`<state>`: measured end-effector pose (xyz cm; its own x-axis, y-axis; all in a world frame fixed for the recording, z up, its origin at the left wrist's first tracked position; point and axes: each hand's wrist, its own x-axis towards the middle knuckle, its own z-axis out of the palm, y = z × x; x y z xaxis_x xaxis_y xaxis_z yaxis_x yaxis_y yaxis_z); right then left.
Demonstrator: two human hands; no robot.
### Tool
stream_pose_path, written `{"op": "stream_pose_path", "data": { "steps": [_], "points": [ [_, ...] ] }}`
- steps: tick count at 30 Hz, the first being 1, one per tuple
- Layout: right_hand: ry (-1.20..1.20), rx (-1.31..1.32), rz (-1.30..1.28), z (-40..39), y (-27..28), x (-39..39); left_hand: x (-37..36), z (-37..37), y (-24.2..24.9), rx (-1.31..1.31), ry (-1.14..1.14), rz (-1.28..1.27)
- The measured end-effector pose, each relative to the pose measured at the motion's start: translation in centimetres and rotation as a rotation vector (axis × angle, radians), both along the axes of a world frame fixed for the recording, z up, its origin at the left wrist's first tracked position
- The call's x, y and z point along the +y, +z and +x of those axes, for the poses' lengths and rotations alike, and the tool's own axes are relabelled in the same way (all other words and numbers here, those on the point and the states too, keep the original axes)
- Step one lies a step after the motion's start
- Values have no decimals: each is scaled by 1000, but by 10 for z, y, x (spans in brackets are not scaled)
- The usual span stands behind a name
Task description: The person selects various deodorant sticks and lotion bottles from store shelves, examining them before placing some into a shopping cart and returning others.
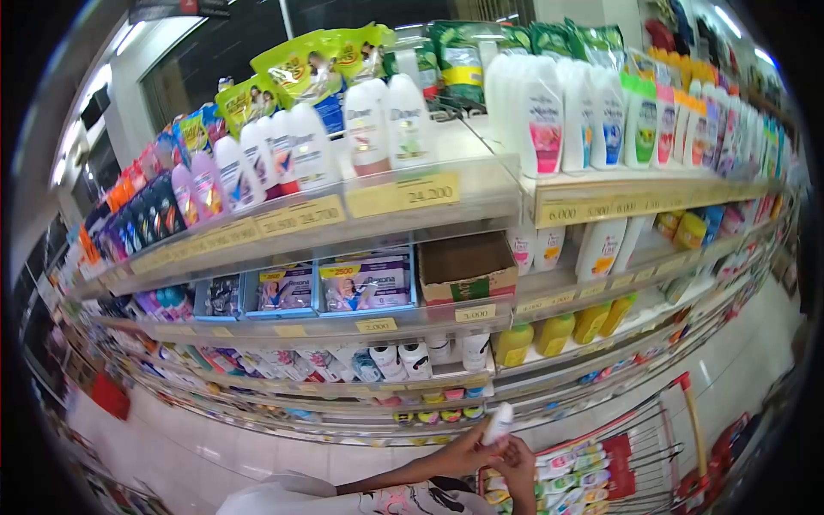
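Observation:
A small white bottle (pixel 499 423) stands up between my two hands, above the near edge of the shopping cart. My left hand (pixel 464 451) comes in from the left with its fingers closed round the bottle's lower part. From below, my right hand (pixel 517 468) touches the bottle's base with bent fingers. The bottle's label is too small to read. Under and beside my hands, the shopping cart (pixel 684 442) carries several rows of colourful packs (pixel 571 472). Similar white bottles (pixel 415 360) stand on a lower shelf ahead.
A long shelf unit (pixel 446 319) curves across in front. Dove bottles (pixel 407 124) and green pouches (pixel 296 67) fill its top. Below are boxes of Rexona packs (pixel 367 285), a cardboard box (pixel 468 264) and yellow bottles (pixel 515 345). Tiled floor (pixel 197 442) shows at left.

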<state>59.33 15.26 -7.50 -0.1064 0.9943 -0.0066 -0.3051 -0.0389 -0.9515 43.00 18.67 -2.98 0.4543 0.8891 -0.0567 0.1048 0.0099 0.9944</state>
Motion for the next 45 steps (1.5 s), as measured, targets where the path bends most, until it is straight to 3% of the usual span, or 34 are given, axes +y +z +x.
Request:
{"op": "stream_pose_path", "data": {
  "steps": [1, 2, 4, 7, 10, 12, 16, 19, 21, 23, 25, 31, 35, 41, 45],
  "points": [
    [44, -44, 168, -8, 14, 14, 1, -5, 6, -9, 106, 27],
    [43, -65, 179, -7, 50, 23, 3, -11, 16, -126, 139, 20],
    [191, -594, 521, -6, 132, 39, 11, -28, 46, -286, 181, 46],
    [85, -440, 456, -5, 172, 67, 8, -51, 104, -351, 200, 125],
    [-13, -380, 609, -38, 253, 70, 4, -72, 154, -324, 145, 235],
    [224, -455, 742, -54, 281, 76, 5, -83, 169, -294, 108, 331],
    [320, -397, 633, -80, 325, 91, 8, -103, 209, -357, 133, 359],
    [443, -350, 668, -92, 348, 101, 14, -117, 214, -387, 139, 350],
    [406, -187, 600, -100, 366, 97, 18, -124, 215, -700, -35, 289],
    [393, -211, 597, -99, 385, 94, 15, -124, 214, -650, 38, 301],
    [331, -209, 788, -97, 402, 98, 15, -129, 208, -579, 85, 446],
    [-179, -368, 1169, -89, 466, 100, 6, -155, 178, -438, -112, 353],
    [-285, -417, 1305, -81, 493, 104, 2, -167, 169, -268, -166, 218],
    [-375, -431, 1395, -81, 523, 111, 6, -181, 168, -230, -200, 87],
    [-313, -441, 1370, -95, 535, 118, 19, -183, 159, -311, -235, 45]
  ]
}}
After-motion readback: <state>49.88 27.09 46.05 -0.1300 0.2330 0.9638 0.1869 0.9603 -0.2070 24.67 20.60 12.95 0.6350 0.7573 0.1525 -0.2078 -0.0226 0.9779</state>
